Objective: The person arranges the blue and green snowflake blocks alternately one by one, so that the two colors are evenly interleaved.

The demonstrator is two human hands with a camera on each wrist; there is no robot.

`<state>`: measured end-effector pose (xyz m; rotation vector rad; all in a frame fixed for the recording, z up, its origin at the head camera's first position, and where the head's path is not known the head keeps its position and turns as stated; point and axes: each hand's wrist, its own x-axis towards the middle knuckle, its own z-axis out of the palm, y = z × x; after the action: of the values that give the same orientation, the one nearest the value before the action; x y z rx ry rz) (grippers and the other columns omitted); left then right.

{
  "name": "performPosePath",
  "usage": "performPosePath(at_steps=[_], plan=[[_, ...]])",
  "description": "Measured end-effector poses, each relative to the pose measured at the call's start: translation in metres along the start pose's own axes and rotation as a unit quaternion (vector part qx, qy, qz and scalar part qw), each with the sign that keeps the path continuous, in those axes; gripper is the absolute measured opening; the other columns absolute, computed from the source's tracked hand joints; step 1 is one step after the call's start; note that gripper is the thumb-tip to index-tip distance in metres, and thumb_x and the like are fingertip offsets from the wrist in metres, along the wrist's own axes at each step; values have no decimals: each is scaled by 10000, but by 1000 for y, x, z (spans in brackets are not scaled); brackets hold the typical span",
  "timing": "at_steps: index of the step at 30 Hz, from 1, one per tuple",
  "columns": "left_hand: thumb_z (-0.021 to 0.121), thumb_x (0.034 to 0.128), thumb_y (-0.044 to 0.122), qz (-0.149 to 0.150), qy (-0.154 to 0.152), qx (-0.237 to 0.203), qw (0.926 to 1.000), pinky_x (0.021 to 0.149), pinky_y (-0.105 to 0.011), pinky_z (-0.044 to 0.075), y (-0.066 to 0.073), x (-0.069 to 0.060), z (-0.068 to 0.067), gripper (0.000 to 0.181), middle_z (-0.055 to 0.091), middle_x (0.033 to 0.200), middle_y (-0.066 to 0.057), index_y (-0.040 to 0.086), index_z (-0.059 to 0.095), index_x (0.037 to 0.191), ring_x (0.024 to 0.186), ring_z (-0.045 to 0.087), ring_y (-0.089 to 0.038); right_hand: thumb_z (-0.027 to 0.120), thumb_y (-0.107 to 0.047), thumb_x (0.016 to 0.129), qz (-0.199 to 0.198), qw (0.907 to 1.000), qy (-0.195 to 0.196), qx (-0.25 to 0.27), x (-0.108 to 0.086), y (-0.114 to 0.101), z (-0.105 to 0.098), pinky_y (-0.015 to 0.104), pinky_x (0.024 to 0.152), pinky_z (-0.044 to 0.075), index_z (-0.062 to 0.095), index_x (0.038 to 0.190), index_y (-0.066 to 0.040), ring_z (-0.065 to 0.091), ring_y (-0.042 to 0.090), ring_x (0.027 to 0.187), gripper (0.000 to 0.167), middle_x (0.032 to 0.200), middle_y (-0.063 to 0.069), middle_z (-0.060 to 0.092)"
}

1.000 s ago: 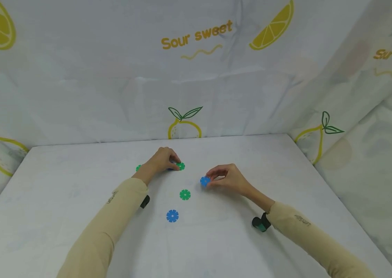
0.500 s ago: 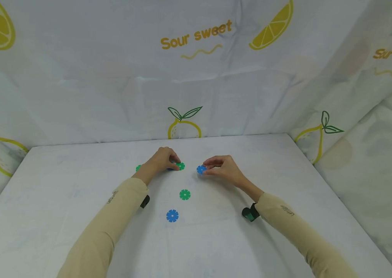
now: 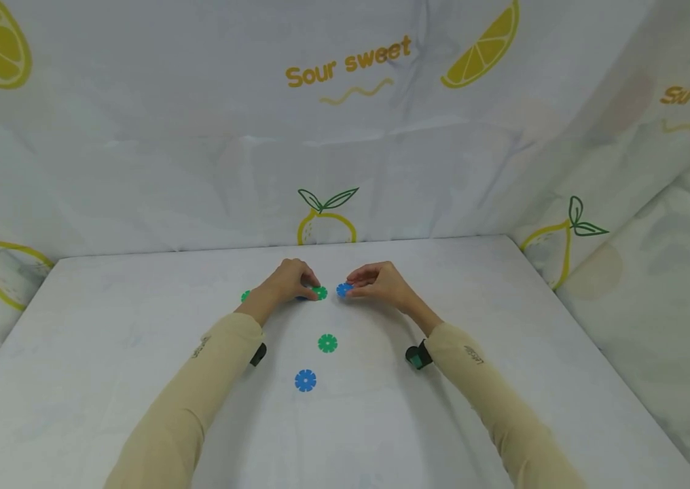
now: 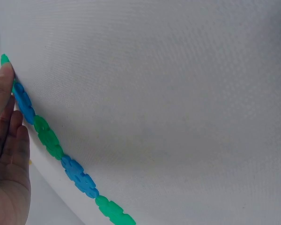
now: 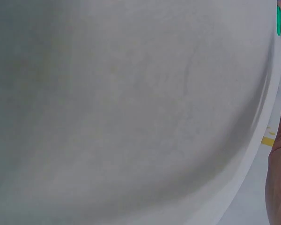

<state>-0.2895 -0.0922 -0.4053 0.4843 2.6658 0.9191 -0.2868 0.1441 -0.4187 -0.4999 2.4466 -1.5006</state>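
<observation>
My left hand (image 3: 290,280) pinches a green interlocking disc (image 3: 320,293), round with a notched edge, at the right end of a row. In the left wrist view the row runs on in alternating blue (image 4: 77,176) and green (image 4: 48,137) discs, lined up end to end. In the head view that hand and wrist cover most of the row; a green disc (image 3: 245,295) shows at its left. Between thumb and fingers my right hand (image 3: 378,282) holds a blue interlocking disc (image 3: 343,290), a small gap to the right of the green one.
A loose green disc (image 3: 327,343) and a loose blue disc (image 3: 305,380) lie on the white table (image 3: 106,367), nearer to me. A white cloth (image 3: 198,170) with lemon prints hangs behind the table's far edge.
My right hand has moved left and away from me with the blue disc, close to the green end disc. The left hand has stayed in place.
</observation>
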Motion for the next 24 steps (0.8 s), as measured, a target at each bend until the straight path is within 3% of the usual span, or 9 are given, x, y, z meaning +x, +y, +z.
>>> performPosePath(at_steps=[11,24], plan=[[774,804,104,99,5,114,9999,931,-356,462,3,-1,0,217,685,1042,-92,22,735,1001,1005,595,-217,809,-76,760,112,9997,-92,-185,14,2,8,271,805,541,694,1015,38,698,175,855,301,969,129,715],[771,808,104,66,-52,203,9998,959,-363,453,1,2,-1,222,685,1064,-92,27,736,1013,1038,592,-224,826,-96,744,6,9934,-62,-1146,21,-5,13,235,747,535,728,992,2,652,123,750,284,932,87,729]])
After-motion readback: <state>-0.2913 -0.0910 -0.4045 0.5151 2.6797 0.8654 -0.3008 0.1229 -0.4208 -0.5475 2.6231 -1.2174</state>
